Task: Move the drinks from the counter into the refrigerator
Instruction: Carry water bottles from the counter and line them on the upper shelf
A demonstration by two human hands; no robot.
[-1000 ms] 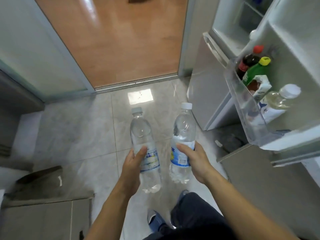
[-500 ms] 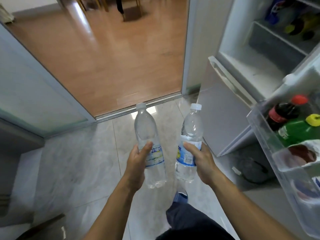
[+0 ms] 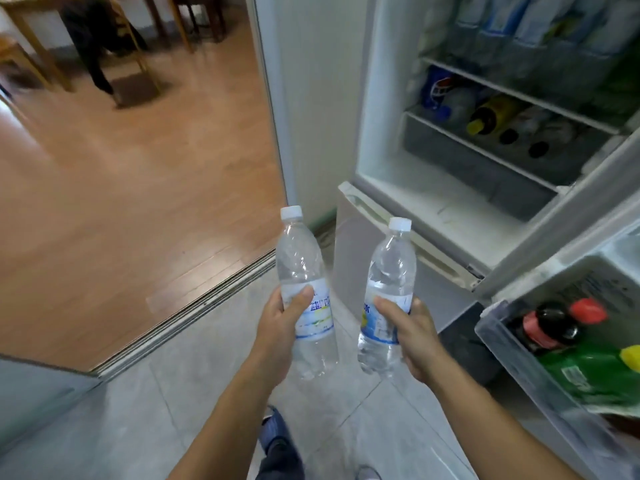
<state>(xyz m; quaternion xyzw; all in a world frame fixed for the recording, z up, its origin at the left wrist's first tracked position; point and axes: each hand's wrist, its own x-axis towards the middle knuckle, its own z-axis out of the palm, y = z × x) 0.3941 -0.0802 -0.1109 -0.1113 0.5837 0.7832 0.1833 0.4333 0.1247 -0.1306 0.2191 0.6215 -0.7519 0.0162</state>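
My left hand (image 3: 281, 327) grips a clear water bottle (image 3: 301, 268) with a white cap around its label. A second clear water bottle (image 3: 389, 271) with a blue label is held upright by my right hand (image 3: 412, 336). Both bottles hang over the tiled floor, in front of the open refrigerator (image 3: 433, 199) at the upper right. Its shelves hold several bottles and cartons. The door bin (image 3: 498, 344) at the right edge carries a dark cola bottle (image 3: 550, 327) and a green bottle (image 3: 585, 375).
A closed lower refrigerator door (image 3: 367, 244) stands just behind the right bottle. To the left, a sliding-door track (image 3: 194, 306) leads onto a wooden floor with table and chair legs (image 3: 104, 46) far back. My feet show at the bottom.
The view has tilted up and turned towards the refrigerator, so its shelves now show. Both bottles stay in my hands and have come closer to the refrigerator.
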